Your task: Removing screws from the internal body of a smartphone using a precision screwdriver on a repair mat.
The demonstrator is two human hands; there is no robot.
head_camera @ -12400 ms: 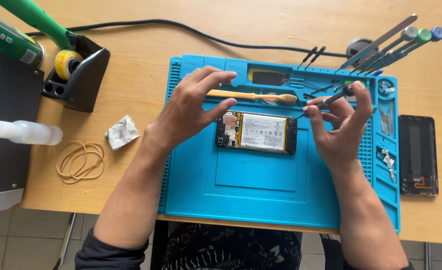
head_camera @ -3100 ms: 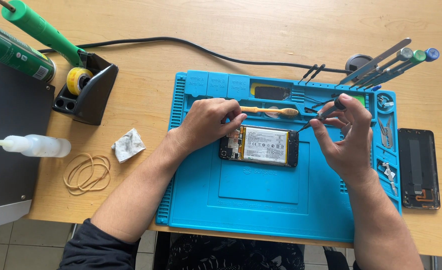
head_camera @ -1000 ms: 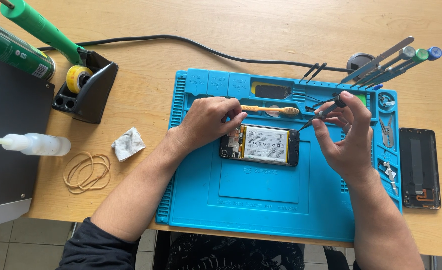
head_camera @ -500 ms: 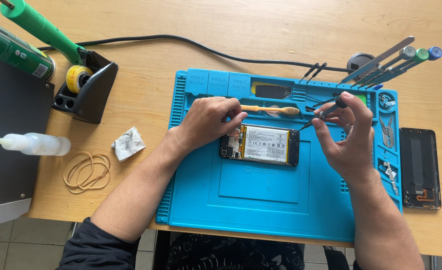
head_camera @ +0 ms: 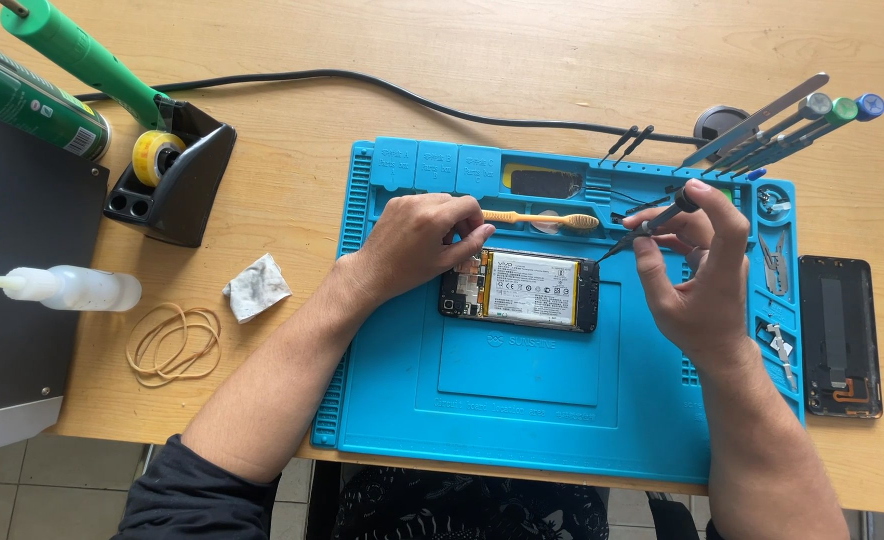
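Little has shifted since half a second ago: my right hand has tipped its dark screwdriver slightly, and the tool's point now sits just off the top right corner of the opened phone. That phone lies back-open on the blue work mat, near the mat's upper middle, its white-labelled battery facing up. I keep my left hand curled over the phone's left end, fingertips pressing on the circuit-board side to steady it. My right fingers are pinched narrowly around the screwdriver's shaft, with the index finger capping its top. Just above the phone, an orange-handled brush lies across the mat's tray slots. Tweezers and several colour-capped drivers stick out over the mat's top right corner. A dark phone back cover rests on the wooden table right of the mat. Well to the left are a crumpled wipe, rubber bands, a squeeze bottle and a soldering stand.
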